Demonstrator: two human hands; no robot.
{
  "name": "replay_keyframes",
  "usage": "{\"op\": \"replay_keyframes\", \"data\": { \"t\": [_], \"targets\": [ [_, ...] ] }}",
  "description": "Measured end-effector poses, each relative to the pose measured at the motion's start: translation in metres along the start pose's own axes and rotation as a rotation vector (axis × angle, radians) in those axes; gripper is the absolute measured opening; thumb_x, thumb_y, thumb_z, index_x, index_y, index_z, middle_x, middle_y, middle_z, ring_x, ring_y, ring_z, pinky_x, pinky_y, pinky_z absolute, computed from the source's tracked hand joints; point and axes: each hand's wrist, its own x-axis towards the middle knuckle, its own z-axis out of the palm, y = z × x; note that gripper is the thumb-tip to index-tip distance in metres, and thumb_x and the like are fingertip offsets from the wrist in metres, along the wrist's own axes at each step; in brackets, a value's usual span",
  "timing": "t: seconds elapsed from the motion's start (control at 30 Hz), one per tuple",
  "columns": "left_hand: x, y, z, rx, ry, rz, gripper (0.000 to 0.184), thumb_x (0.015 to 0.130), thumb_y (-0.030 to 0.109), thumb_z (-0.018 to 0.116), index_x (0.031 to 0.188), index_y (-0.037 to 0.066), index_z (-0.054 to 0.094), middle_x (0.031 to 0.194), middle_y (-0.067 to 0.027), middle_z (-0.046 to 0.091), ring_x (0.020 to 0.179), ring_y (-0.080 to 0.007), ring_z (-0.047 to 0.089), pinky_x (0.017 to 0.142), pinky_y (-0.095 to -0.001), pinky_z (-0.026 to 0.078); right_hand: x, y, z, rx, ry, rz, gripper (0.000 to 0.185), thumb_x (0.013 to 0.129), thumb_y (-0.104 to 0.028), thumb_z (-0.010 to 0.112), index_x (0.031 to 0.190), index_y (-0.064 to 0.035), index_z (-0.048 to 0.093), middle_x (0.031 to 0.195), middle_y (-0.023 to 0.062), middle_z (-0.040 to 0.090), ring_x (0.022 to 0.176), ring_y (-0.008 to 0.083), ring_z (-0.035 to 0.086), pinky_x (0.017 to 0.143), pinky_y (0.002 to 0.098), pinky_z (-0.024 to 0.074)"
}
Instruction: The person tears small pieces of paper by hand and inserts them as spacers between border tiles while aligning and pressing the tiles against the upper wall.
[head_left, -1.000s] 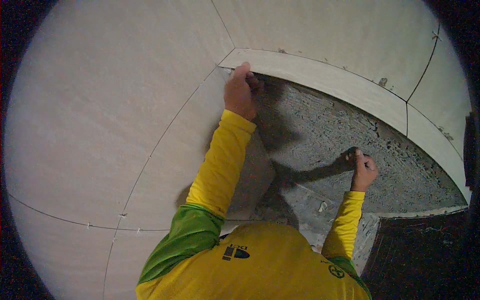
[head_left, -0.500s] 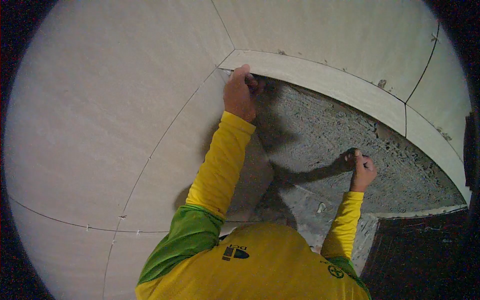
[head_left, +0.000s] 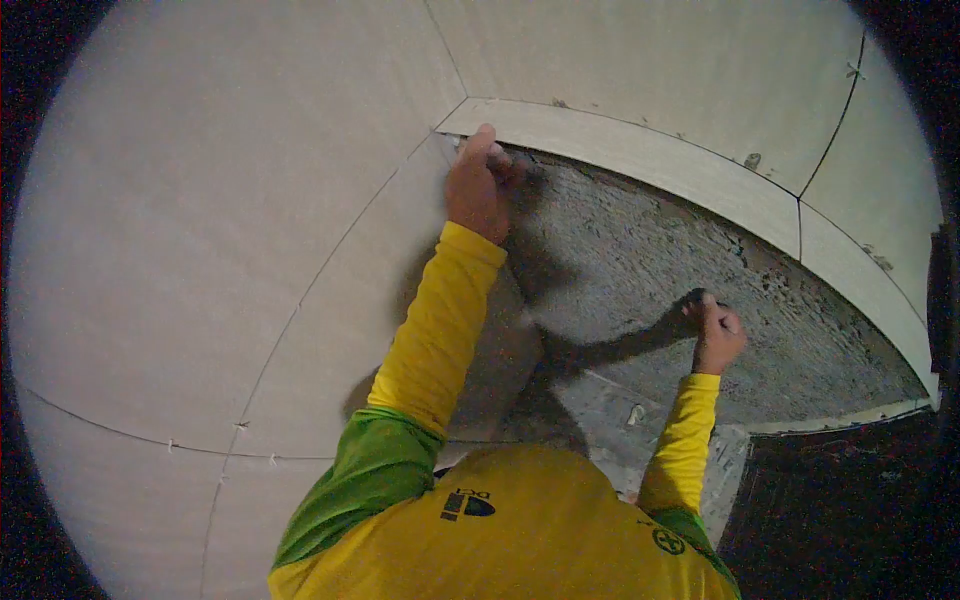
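Observation:
My left hand [head_left: 480,185] is raised to the lower edge of a narrow pale tile strip [head_left: 620,150], at its left end near the wall corner. Its fingers are curled together, and whatever they may pinch is hidden. A tiny white piece [head_left: 456,142] shows in the gap beside the fingertips. Lower on the right, my right hand [head_left: 720,338] is closed with thumb and fingers together, in front of rough grey mortar [head_left: 640,240]. Anything inside it is too small to make out.
Large pale tiles [head_left: 200,200] cover the left side, with small spacers [head_left: 240,426] in their joints. More tiles [head_left: 640,60] lie above the strip. A dark opening [head_left: 830,500] is at lower right, with a pale edge [head_left: 840,422] along its top.
The view has shifted slightly, so the strip's right part and my right hand appear a little higher and further left. My left hand stays at the strip's edge; both hands remain closed.

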Motion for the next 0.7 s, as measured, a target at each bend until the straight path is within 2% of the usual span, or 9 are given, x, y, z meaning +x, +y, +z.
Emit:
{"op": "replay_keyframes", "data": {
  "t": [0.07, 0.17, 0.27, 0.33, 0.4, 0.47, 0.53, 0.63, 0.7],
  "targets": [
    [-0.015, -0.001, 0.0, 0.046, 0.001, 0.003, 0.026, 0.091, 0.034, 0.055, 0.08, 0.01, 0.053, 0.072, -0.004, 0.052, 0.066, -0.0179, 0.053, 0.064, -0.0318, 0.048, -0.003, -0.02, 0.0, -0.029, -0.019, -0.002, 0.022, 0.076, -0.021, 0.079, 0.068, -0.0024, 0.069, 0.072, 0.005, 0.067, 0.065, 0.0124, 0.058, 0.065, 0.0271, 0.0465],
    [-0.049, -0.03, -0.015, 0.715, -0.068, 0.365, 0.03, 0.092, 0.036, 0.055, 0.085, 0.007, 0.057, 0.075, -0.0062, 0.056, 0.069, -0.0186, 0.056, 0.066, -0.032, 0.05, -0.005, -0.035, 0.0, -0.126, -0.012, -0.012, 0.026, 0.076, -0.025, 0.078, 0.068, -0.0021, 0.069, 0.071, 0.0052, 0.067, 0.064, 0.0126, 0.057, 0.063, 0.0278, 0.0461],
    [-0.08, -0.084, -0.044, 0.547, -0.282, 0.376, 0.034, 0.09, 0.036, 0.059, 0.094, 0.003, 0.058, 0.079, -0.0069, 0.058, 0.073, -0.0182, 0.058, 0.068, -0.0337, 0.051, -0.007, -0.036, 0.003, -0.131, 0.029, 0.006, 0.034, 0.079, -0.031, 0.075, 0.068, 0.0002, 0.067, 0.066, 0.0035, 0.064, 0.061, 0.0098, 0.053, 0.063, 0.026, 0.0444],
    [-0.111, -0.103, -0.043, 0.161, -0.012, -0.35, 0.039, 0.087, 0.036, 0.065, 0.101, 0.001, 0.057, 0.082, -0.0065, 0.06, 0.075, -0.018, 0.06, 0.068, -0.035, 0.052, -0.01, -0.053, 0.0, -0.222, -0.012, 0.047, 0.032, 0.08, -0.03, 0.074, 0.072, 0.0012, 0.068, 0.067, 0.0029, 0.065, 0.063, 0.0099, 0.053, 0.064, 0.026, 0.0445],
    [-0.129, -0.142, -0.069, 0.206, -0.063, -0.438, 0.037, 0.092, 0.034, 0.056, 0.112, 0.003, 0.055, 0.088, -0.0073, 0.06, 0.08, -0.0205, 0.061, 0.072, -0.0356, 0.053, -0.007, -0.054, -0.003, -0.304, -0.076, -0.031, 0.029, 0.082, -0.028, 0.072, 0.076, 0.0006, 0.07, 0.071, 0.0023, 0.066, 0.067, 0.0096, 0.056, 0.065, 0.0262, 0.0457],
    [-0.143, -0.154, -0.072, 0.252, -0.144, -0.517, 0.036, 0.097, 0.031, 0.048, 0.122, 0.005, 0.052, 0.094, -0.0081, 0.06, 0.085, -0.023, 0.062, 0.076, -0.0362, 0.054, -0.005, -0.041, -0.007, -0.136, -0.179, -0.075, 0.028, 0.08, -0.031, 0.072, 0.083, -0.0026, 0.071, 0.077, 0.0083, 0.069, 0.071, 0.0162, 0.062, 0.068, 0.0301, 0.0485],
    [-0.157, -0.147, -0.062, 0.203, -0.13, -0.554, 0.039, 0.084, 0.035, 0.069, 0.103, 0.003, 0.056, 0.087, -0.0058, 0.06, 0.077, -0.0171, 0.06, 0.07, -0.0301, 0.05, -0.015, -0.054, -0.019, -0.169, -0.22, -0.044, 0.027, 0.082, -0.029, 0.07, 0.088, -0.0032, 0.072, 0.079, 0.009, 0.07, 0.072, 0.0167, 0.064, 0.068, 0.0296, 0.0489],
    [-0.174, -0.142, -0.038, 0.23, -0.107, -0.52, 0.037, 0.085, 0.034, 0.068, 0.103, 0.004, 0.056, 0.087, -0.0049, 0.06, 0.078, -0.0164, 0.06, 0.071, -0.0288, 0.049, -0.023, -0.037, -0.042, -0.091, -0.211, -0.016, 0.026, 0.084, -0.028, 0.068, 0.088, -0.0032, 0.072, 0.079, 0.0087, 0.07, 0.07, 0.0167, 0.063, 0.067, 0.0304, 0.0496],
    [-0.17, -0.15, -0.037, 0.21, -0.163, -0.515, 0.037, 0.085, 0.033, 0.068, 0.104, 0.004, 0.057, 0.087, -0.0046, 0.06, 0.078, -0.016, 0.06, 0.071, -0.0285, 0.048, -0.033, -0.032, -0.055, -0.201, -0.297, 0.065, 0.021, 0.085, -0.021, 0.067, 0.088, -0.001, 0.069, 0.081, 0.0057, 0.069, 0.069, 0.0107, 0.061, 0.065, 0.0252, 0.049]
  ]
}}
